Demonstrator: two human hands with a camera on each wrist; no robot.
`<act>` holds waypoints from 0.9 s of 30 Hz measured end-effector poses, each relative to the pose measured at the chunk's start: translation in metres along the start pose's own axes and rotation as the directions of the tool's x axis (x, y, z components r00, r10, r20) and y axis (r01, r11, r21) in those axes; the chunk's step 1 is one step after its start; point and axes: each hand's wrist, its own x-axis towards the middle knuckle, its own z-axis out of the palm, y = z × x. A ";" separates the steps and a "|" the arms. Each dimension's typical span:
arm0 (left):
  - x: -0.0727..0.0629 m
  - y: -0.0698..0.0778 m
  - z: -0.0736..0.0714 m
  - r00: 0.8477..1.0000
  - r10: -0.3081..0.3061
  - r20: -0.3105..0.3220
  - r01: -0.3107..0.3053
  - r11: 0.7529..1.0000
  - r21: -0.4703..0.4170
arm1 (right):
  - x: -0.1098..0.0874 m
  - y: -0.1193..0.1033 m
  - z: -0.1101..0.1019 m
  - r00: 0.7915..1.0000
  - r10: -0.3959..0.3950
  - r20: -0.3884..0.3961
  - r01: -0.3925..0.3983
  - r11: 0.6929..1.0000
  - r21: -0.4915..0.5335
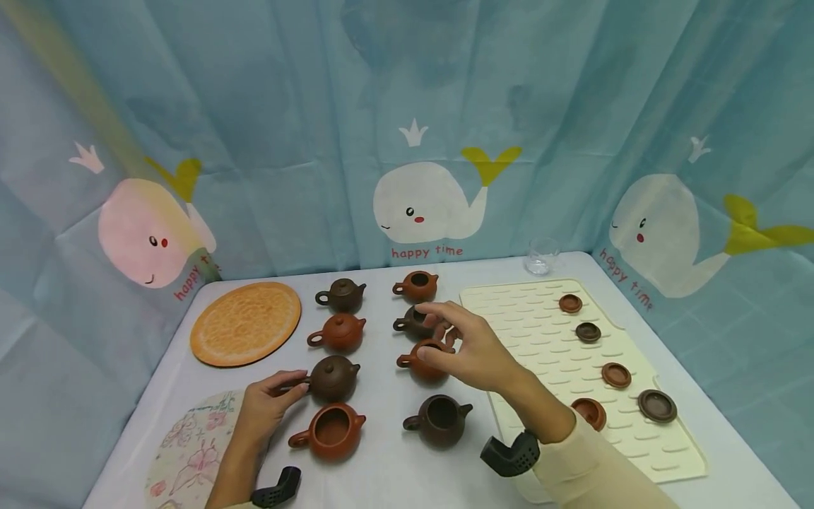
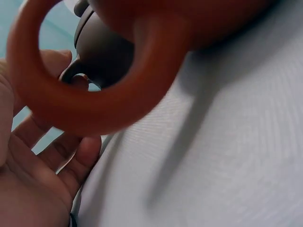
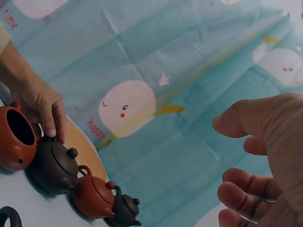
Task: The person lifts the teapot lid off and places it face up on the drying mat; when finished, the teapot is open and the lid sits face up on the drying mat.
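Note:
My left hand [image 1: 263, 404] pinches the handle of a lidded dark brown teapot [image 1: 333, 379], which stands on the white table. An open red-brown teapot [image 1: 332, 431] stands nearer to me; its ring handle [image 2: 106, 111] crosses the left wrist view in front of that hand. Fingers loosely bent and holding nothing, my right hand [image 1: 478, 348] hovers over the right column of lidless teapots. It partly covers a red-brown teapot [image 1: 422, 364] and a dark teapot [image 1: 410, 322]. A lidless dark teapot [image 1: 441, 422] stands nearer to me.
Behind the held teapot stand a lidded red-brown teapot [image 1: 342, 334] and a lidded dark one [image 1: 343, 295]. A lidless red-brown teapot [image 1: 421, 286] is at the back. Several lids lie on a cream mat [image 1: 509, 311]. A clear glass [image 1: 540, 258] and orange round mat [image 1: 244, 324] are nearby.

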 end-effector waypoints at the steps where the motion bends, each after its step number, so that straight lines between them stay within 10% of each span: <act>1: 0.000 0.000 0.000 1.000 0.008 -0.004 -0.008 1.000 -0.005 | 0.002 0.001 0.003 1.000 0.012 0.005 -0.012 1.000 0.003; 27: -0.001 -0.003 0.003 0.998 0.049 -0.035 -0.049 0.999 -0.012 | 0.050 0.025 0.064 0.986 0.034 0.162 -0.034 0.999 0.002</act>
